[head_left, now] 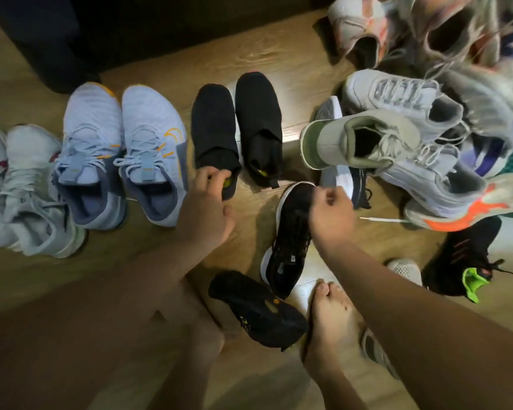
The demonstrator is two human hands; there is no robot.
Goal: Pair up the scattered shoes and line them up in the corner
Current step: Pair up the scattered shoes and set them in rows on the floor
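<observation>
Three pairs stand side by side along the wall: white sneakers [27, 184] at far left, light blue sneakers [122, 152], and black slip-ons. My left hand [209, 202] pinches the heel of the left black slip-on [214, 134]; its mate [259, 125] stands just right of it. My right hand [332, 213] is closed over the toe of a black lace-up sneaker [290, 241] lying on the floor. A loose heap of grey and white sneakers [397, 143] lies at right.
A black slipper [258, 309] rests by my bare foot [332, 318]. A black shoe with a neon green tongue [468, 261] and an orange-soled sneaker [462, 211] lie at right. Dark furniture [71, 34] stands behind the row on the wooden floor [190, 63].
</observation>
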